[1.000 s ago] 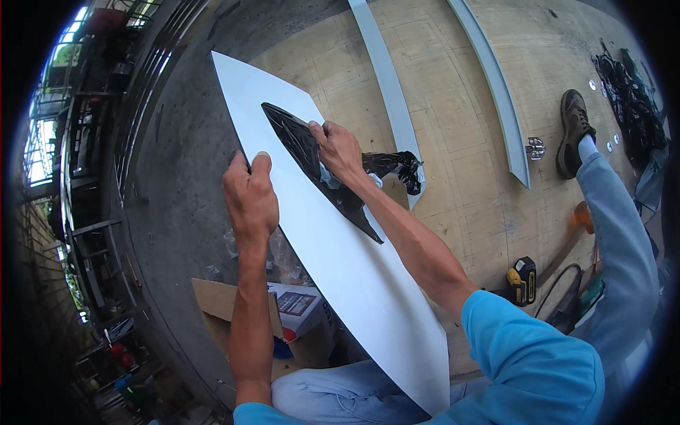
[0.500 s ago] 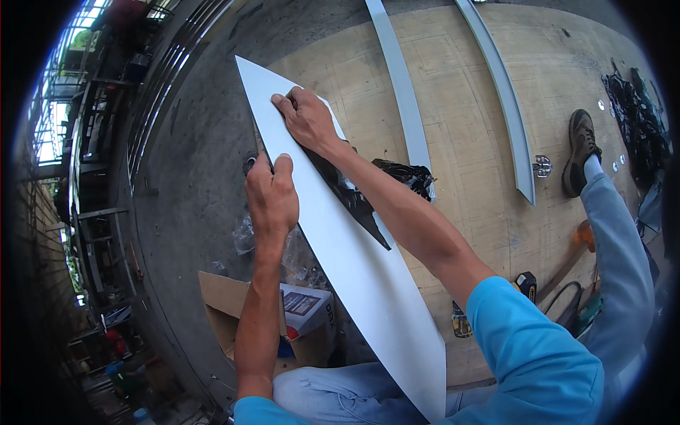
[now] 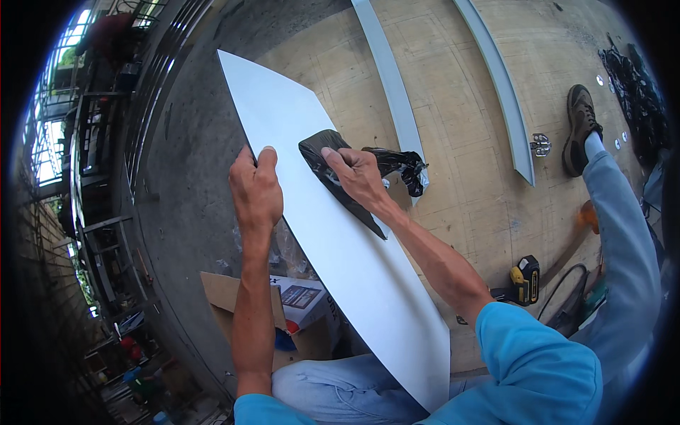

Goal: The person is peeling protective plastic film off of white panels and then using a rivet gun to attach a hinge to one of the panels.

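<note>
A long white panel (image 3: 347,262) with an angled far end slants across the view, its near end over my lap. My left hand (image 3: 256,191) is closed around the panel's left edge, thumb on the white face. Above the panel's right side, my right hand (image 3: 358,177) is closed on a thin black plastic film (image 3: 320,150). The film lies across part of the white face, with one pointed end towards me. A crumpled black piece (image 3: 409,170) trails to the right, near the end of a grey metal strip (image 3: 386,71); where it joins the film is hidden.
A second grey metal profile (image 3: 499,85) lies on the wooden board (image 3: 453,234), near a small metal fitting (image 3: 541,144). A yellow-black power drill (image 3: 525,280) and a wooden-handled tool (image 3: 570,251) lie right. An open cardboard box (image 3: 227,301) stands left; black plastic (image 3: 630,92) lies far right.
My right hand has moved nearer and to the right, drawing the black film back from the panel's far part. The left hand and panel have shifted slightly left.
</note>
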Demonstrator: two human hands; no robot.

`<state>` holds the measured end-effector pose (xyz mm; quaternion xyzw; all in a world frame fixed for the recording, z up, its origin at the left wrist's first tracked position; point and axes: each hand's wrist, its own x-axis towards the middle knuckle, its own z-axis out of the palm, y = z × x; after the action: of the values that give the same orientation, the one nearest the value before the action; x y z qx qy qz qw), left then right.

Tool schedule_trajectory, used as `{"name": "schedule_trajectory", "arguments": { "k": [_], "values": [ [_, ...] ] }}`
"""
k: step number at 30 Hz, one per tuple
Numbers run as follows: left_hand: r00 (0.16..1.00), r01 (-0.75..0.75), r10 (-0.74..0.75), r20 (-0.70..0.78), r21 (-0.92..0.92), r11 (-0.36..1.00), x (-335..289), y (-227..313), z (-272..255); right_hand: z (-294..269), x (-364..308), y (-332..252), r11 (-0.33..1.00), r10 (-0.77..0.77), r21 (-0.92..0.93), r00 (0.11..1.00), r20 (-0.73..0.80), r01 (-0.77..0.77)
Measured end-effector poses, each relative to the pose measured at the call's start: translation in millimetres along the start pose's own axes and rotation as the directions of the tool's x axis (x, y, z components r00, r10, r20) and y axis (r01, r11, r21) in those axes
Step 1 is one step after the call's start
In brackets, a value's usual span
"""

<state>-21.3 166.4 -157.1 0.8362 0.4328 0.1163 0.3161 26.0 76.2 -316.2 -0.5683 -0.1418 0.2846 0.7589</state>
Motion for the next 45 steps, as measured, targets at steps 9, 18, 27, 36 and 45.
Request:
{"name": "schedule_trajectory", "arguments": {
  "k": [9, 18, 27, 36, 45],
  "values": [
    [0.999, 0.005, -0.004, -0.032, 0.006, 1.0, -3.9, -13.3, -10.1, -45.4, 26.3, 2.3, 0.962, 0.271, -0.034, 0.962, -0.037, -0.272],
    [0.999, -0.013, 0.013, -0.03, -0.005, 1.0, -3.6, -10.5, -3.7, 4.8, 103.8, 86.7, 0.946, -0.195, -0.255, 0.98, 0.038, 0.198],
    [0.999, -0.04, 0.04, -0.034, -0.01, 0.999, -2.4, -5.2, -2.0, 10.9, 92.5, 79.2, 0.912, 0.23, -0.334, 0.971, -0.067, -0.239],
    [0.999, -0.004, 0.006, -0.039, 0.038, 0.999, 4.5, -13.0, -3.6, -22.6, -43.7, 42.8, 0.882, 0.471, 0.049, 0.874, -0.12, -0.468],
    [1.0, 0.0, 0.0, -0.018, -0.008, 1.0, 0.8, -16.0, -6.7, -23.1, 37.2, -47.7, 0.976, -0.062, -0.203, 0.996, 0.057, 0.073]
  ]
}}
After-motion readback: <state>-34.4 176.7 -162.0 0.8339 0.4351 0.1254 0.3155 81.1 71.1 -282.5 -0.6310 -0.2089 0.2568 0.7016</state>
